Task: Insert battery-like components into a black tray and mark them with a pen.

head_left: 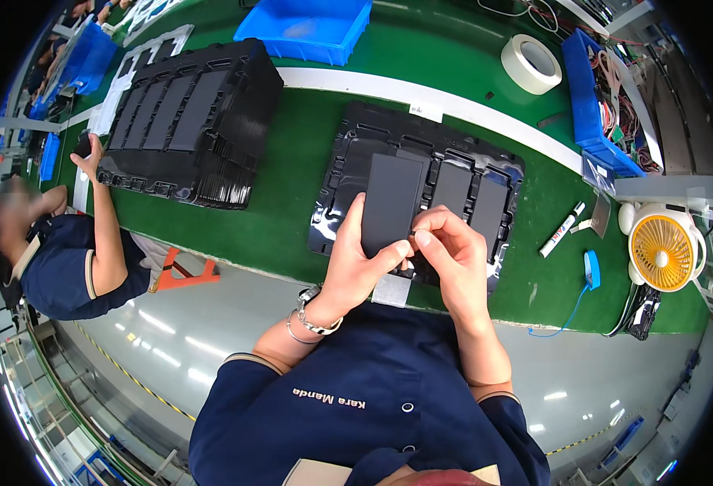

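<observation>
A flat black rectangular block [394, 198], its exact kind unclear, is held upright over the tray by my left hand [356, 259]. The thumb crosses its lower edge, and the fingers wrap behind its left side. My right hand [453, 255] is closed in a pinch at the block's lower right corner; whatever lies between those fingertips is too small and covered to make out. Beneath both hands, a glossy black moulded tray [356, 134] lies on the green bench, with similar dark blocks [488, 202] in its slots.
Left stands a tall stack of black trays [235, 138]; beyond it, a co-worker [81, 259] holds a small dark thing. Around the bench are a blue bin [304, 32], tape roll [531, 64], blue box of cables [607, 105], white marker [563, 229] and yellow-fronted fan [661, 253].
</observation>
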{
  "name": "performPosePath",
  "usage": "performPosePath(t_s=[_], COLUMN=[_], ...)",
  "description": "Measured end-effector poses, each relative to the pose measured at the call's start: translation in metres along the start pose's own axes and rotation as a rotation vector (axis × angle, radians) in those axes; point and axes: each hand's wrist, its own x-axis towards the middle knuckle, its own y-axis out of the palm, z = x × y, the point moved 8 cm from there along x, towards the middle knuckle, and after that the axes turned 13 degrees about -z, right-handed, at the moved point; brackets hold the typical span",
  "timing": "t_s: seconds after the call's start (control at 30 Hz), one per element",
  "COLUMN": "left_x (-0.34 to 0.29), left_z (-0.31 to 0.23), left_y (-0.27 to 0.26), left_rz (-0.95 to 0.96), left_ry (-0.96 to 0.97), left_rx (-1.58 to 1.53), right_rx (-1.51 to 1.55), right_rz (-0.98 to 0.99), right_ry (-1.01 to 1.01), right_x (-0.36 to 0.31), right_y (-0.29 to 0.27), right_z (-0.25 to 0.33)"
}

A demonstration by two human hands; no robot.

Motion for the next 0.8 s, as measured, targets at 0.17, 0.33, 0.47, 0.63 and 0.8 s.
performPosePath(t_s=[0.17,0.33,0.47,0.63,0.8], left_x=[0.003,0.002,-0.001,-0.002,-0.026], left_z=[-0.005,-0.020,-0.024,-0.015,0.017], left_y=[-0.005,-0.005,-0.005,-0.003,0.021], left_rz=[-0.007,-0.049,-0.079,-0.007,0.312], left_ry=[0.132,0.213,0.241,-0.024,-0.719], left_rx=[0.243,0.466,0.601,0.168,-0.542], right_rx=[-0.120,-0.155,-0.228,-0.136,-0.335], right_rz=[-0.022,-0.028,-0.048,0.001,-0.083], right_ry=[-0.035,-0.074,-0.126,-0.092,-0.339], right_x=[0.002,0.003,0.003,0.004,0.018], right_y=[-0.006,-0.004,-0.004,-0.007,-0.010], right_z=[-0.003,-0.003,-0.001,0.005,0.030])
